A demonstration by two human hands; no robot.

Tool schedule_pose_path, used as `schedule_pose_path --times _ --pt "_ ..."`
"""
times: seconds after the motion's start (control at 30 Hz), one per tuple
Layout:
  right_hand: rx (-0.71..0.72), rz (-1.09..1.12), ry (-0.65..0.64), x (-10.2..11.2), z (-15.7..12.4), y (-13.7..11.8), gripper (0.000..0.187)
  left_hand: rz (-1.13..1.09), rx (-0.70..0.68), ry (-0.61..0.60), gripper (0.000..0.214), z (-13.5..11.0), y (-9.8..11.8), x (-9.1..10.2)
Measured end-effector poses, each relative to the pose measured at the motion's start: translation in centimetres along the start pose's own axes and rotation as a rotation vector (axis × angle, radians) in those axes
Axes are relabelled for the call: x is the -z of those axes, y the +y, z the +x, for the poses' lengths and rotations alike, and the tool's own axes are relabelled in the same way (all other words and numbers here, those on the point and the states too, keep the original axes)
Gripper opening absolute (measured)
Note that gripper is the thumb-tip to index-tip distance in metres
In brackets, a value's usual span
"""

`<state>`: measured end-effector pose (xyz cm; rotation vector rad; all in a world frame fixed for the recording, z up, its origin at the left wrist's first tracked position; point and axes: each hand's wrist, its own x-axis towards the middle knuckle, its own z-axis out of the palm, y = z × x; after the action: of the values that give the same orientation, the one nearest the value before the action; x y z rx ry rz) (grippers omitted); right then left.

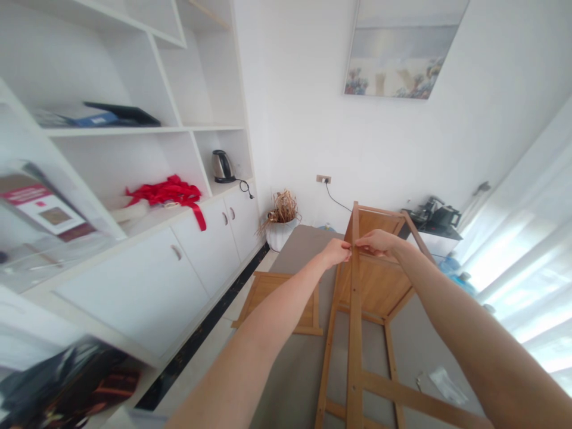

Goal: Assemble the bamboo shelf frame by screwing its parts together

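A wooden frame [354, 310] with slats and panels, like part of a piece of furniture, stands on the grey surface. Both hands meet at its long upper rail. My left hand [338, 252] is at the rail's left side, its fingers pinched together at the wood. From the right, my right hand [376, 242] reaches over the same spot, thumb and fingertips closed against the rail. Whatever small part lies between the fingertips is too small to make out. Left of the frame, a separate wooden panel [308, 307] lies flat, partly covered by my left forearm.
A clear plastic bag [447, 386] lies on the grey surface [299, 244] at the right. White cabinets [134, 286] line the left, with red ribbon [167, 192] and a kettle [222, 167] on the shelves. A planter [282, 232] stands in the corner. Water bottles [465, 281] are near the curtain.
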<state>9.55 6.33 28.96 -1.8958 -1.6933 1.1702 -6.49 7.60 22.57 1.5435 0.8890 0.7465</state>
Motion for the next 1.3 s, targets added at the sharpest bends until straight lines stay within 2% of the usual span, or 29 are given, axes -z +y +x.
schedule_pose_path --times 0.13,0.23,0.5,0.7,0.87,1.1,1.3 --pt "-0.007 -0.046 0.037 0.0 -0.7 -1.1 0.035 0.029 0.015 0.011 0.01 0.0 0.1 -0.2" --pt "-0.003 -0.108 0.016 0.1 -1.1 -1.6 0.033 0.044 0.027 0.017 0.009 -0.1 0.3 -0.3" --pt "-0.023 -0.075 -0.02 0.2 -1.2 -0.8 0.023 0.059 0.03 0.028 0.009 -0.3 0.4 -0.5" --pt "0.028 -0.027 0.039 -0.4 -1.4 -0.9 0.013 0.051 0.026 0.035 0.01 -0.4 0.4 -0.6" --pt "0.106 -0.034 0.089 -0.9 -1.6 0.0 0.02 0.049 0.028 0.044 0.011 -0.5 0.4 -0.7" --pt "0.3 -0.221 0.197 -0.9 -1.7 0.4 0.027 0.053 0.023 0.05 0.012 -0.5 0.5 -0.8" --pt "0.262 -0.22 0.22 -1.2 -1.7 0.3 0.025 0.053 -0.004 0.05 0.012 -0.3 0.1 -0.7"
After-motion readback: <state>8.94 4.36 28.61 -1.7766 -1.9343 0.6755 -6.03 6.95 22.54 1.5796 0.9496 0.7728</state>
